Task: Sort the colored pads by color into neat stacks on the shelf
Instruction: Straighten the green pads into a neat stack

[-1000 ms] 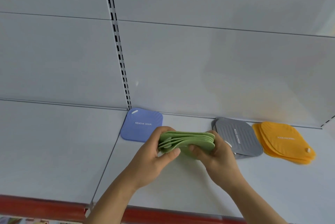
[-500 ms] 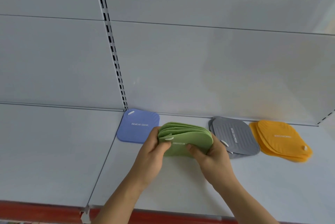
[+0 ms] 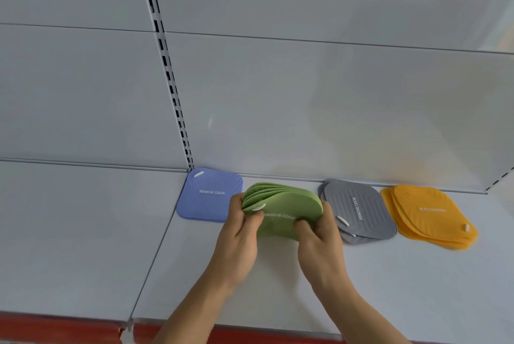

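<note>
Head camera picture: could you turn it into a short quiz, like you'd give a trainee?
1. True or false: the green pads lie flat on the shelf untouched.
2. Which stack sits farthest right? A. blue pads B. grey pads C. orange pads
3. Fill in: the words printed on the blue top pad read ____.

Key:
1. False: the left hand and right hand both grip that stack, its edges fanned out.
2. C
3. REMOVE ODOR
</note>
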Demonstrator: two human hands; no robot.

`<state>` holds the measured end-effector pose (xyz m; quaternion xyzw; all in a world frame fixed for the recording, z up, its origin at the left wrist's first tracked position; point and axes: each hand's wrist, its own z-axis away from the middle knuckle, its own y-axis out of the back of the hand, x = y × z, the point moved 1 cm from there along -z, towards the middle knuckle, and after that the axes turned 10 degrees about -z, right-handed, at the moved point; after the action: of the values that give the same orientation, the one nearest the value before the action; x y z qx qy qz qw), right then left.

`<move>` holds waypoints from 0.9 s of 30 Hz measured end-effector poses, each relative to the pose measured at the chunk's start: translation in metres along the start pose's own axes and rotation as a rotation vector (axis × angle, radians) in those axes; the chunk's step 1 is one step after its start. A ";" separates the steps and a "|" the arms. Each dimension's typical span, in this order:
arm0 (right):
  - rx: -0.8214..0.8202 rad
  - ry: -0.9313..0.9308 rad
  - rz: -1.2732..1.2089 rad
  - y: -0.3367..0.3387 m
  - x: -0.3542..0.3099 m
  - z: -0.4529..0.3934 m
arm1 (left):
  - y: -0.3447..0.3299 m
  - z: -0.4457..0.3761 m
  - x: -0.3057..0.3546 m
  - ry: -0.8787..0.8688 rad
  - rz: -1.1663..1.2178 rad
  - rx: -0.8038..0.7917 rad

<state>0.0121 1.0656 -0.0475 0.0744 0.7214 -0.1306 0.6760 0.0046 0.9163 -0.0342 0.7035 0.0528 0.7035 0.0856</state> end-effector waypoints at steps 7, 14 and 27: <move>-0.017 -0.024 0.079 0.006 0.003 0.002 | -0.001 0.003 -0.005 -0.010 -0.065 -0.035; -0.023 -0.030 0.123 0.009 0.006 0.001 | 0.000 0.000 -0.013 0.017 -0.100 -0.081; -0.063 0.062 0.618 0.025 -0.002 -0.038 | 0.014 -0.059 -0.013 0.015 -0.660 0.035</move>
<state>-0.0176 1.1003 -0.0457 0.2731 0.6884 0.1060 0.6636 -0.0553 0.9029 -0.0450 0.6447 0.2905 0.6419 0.2965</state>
